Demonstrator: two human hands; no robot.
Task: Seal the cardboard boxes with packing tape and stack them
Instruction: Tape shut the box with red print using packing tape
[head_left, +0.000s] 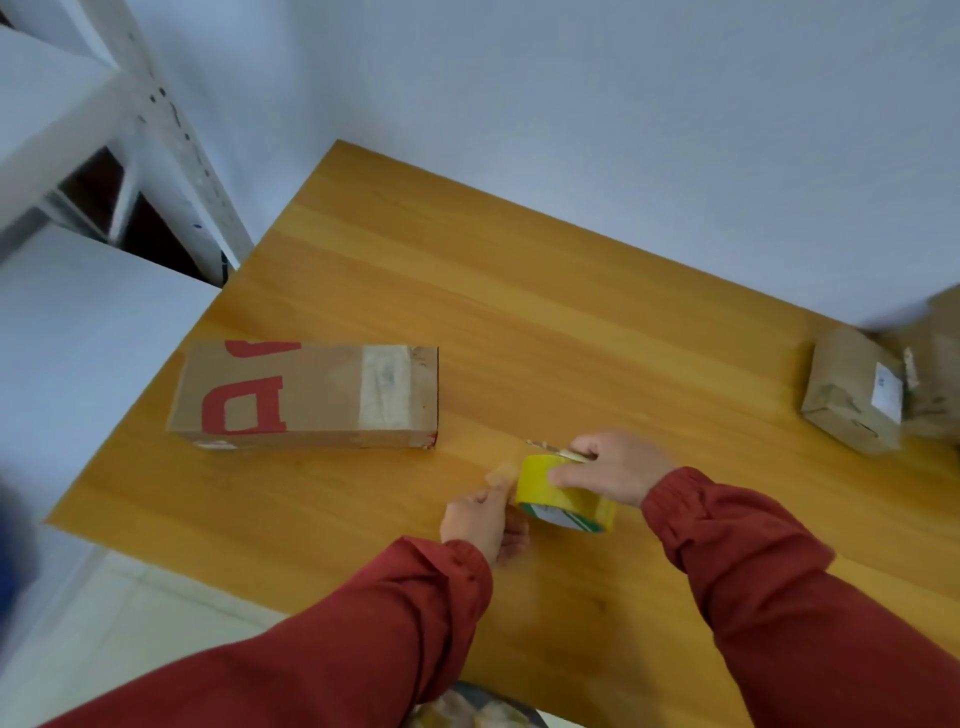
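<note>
Mid-table, toward the front edge of the table (519, 286): right hand (613, 467) curled round the yellow tape roll (566, 501), left hand (483, 519) pinching what looks like its free end (501, 475). The long box (306, 395) at the left edge carries one pale tape strip. The smaller boxes (857, 389) at the right edge lie apart from it, so sealing looks only partly done and stacking not begun.

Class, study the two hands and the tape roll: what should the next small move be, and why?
Probably draw out more tape. The right hand grips the tape roll, the left hand pinches the tape end close beside it, so only a short strip is free. The box with red letters lies apart to the left, so a longer strip seems needed to seal it.
</note>
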